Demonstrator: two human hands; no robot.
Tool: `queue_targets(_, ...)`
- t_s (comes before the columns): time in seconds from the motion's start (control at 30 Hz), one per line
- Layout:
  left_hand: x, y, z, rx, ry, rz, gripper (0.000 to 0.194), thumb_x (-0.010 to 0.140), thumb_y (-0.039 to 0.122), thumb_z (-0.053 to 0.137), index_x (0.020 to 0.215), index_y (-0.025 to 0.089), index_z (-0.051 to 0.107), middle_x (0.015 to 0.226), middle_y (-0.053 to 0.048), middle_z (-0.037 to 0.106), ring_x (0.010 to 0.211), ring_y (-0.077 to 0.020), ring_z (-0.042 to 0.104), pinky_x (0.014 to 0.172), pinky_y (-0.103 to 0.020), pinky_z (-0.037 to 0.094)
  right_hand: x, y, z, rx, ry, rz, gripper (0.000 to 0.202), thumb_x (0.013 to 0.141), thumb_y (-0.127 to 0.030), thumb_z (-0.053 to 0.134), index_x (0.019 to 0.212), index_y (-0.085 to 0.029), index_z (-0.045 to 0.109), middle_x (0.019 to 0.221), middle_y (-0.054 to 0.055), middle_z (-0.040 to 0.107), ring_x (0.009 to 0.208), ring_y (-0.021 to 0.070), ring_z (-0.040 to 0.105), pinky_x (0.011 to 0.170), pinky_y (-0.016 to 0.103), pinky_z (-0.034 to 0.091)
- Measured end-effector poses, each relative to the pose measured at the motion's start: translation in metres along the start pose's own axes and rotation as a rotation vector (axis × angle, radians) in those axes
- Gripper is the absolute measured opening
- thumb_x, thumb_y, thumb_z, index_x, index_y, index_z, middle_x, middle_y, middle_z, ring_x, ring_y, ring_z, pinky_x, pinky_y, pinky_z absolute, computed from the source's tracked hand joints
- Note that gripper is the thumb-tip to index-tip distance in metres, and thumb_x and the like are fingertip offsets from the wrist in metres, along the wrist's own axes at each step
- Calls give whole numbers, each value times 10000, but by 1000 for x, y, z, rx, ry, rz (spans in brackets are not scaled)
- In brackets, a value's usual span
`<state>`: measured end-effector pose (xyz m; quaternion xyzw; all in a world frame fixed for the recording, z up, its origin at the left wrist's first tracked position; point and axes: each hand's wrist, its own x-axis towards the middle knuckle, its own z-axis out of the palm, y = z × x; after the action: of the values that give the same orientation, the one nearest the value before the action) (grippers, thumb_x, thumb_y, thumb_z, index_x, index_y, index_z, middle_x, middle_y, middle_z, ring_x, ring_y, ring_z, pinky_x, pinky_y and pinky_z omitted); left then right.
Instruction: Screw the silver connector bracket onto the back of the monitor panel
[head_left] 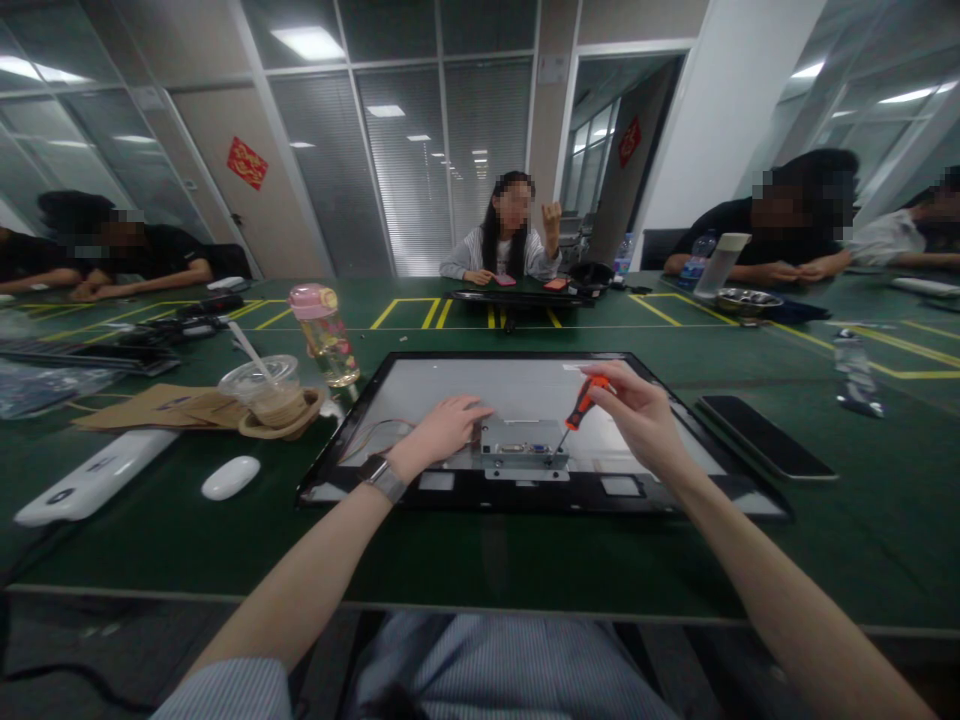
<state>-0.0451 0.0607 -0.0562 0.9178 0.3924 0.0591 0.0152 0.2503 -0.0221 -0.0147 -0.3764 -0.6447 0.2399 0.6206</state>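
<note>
A flat monitor panel (420,385) lies face down on the green table in front of me, its grey metal back up. A small metal connector box (523,441) sits near the panel's front edge. My left hand (442,428) rests flat on the panel, touching the left end of that box; a watch is on its wrist. My right hand (637,415) grips an orange-handled screwdriver (580,404), whose tip points down at the right side of the box. Thin wires (375,433) run across the panel left of my left hand.
Left of the panel are a white mouse (230,477), a white bar-shaped device (94,477), a plastic cup with a straw (264,386) and a pink-capped bottle (328,336). A black phone (765,436) lies to the right. Several people sit around the table.
</note>
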Motion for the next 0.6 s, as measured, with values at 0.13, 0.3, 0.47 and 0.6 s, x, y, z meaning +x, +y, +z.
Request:
queue_targets(0.13,1,-2,2,12,5,12,534,1000,131,417,1511,268,490,1593,-88,468,1446,-249,463,1194,-429,384,0,1,2,73,-16,22,239,959,-435,658,1143,-336,774,1167,41,746,1105,251,689,1035,480,523)
queue_targets(0.3,2,-2,4,4,3,-4,529,1007,131,400,1509,272,492,1591,-91,467,1440,-251,469,1193,-436,384,0,-5,4,250,-126,95,337,947,-457,682,1261,-337,709,1206,60,765,1054,264,742,993,525,569)
queue_targets(0.47,1,-3,4,-8,2,1,537,1008,130,404,1518,280,480,1591,-79,468,1453,-258,455,1206,-436,369,0,-6,3,173,-68,89,296,861,-402,790,1140,-309,761,984,32,782,920,232,737,891,458,607)
queue_targets(0.6,1,-3,4,1,7,-7,537,1010,135,407,1519,290,475,1597,-76,461,1449,-252,464,1200,-433,377,1,-1,1,82,-12,59,219,866,-427,776,1040,-296,791,885,19,741,838,210,695,852,416,594)
